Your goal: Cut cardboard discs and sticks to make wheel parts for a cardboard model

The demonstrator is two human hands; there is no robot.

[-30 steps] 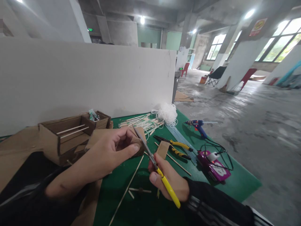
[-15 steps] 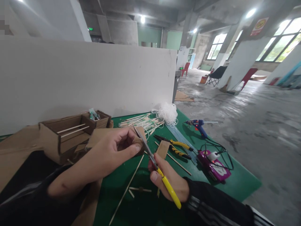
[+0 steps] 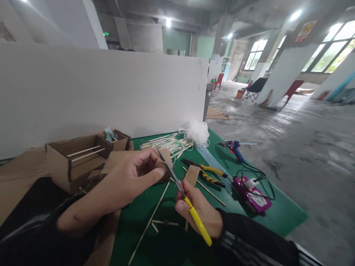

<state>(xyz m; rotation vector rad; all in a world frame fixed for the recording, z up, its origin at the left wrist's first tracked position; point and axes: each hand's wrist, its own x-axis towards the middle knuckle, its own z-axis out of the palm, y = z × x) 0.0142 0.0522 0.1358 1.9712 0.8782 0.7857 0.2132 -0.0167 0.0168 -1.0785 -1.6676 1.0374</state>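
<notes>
In my left hand is a small piece of brown cardboard, pinched between thumb and fingers and partly hidden by them. My right hand grips yellow-handled scissors, their blades pointing up and left across the edge of that cardboard. Just beyond my right hand lies a narrow cardboard strip. Below the hands, a long thin wooden stick rests on the green table, beside a short stick with a dark round piece on it.
Pliers lie right of centre, near a blue glue gun and a purple power strip. Behind are a pile of sticks and a white string tangle. An open cardboard box stands left, before a white panel.
The cardboard in my left hand has turned slightly, and the scissors have shifted a little to the left. The things on the table have stayed where they were.
</notes>
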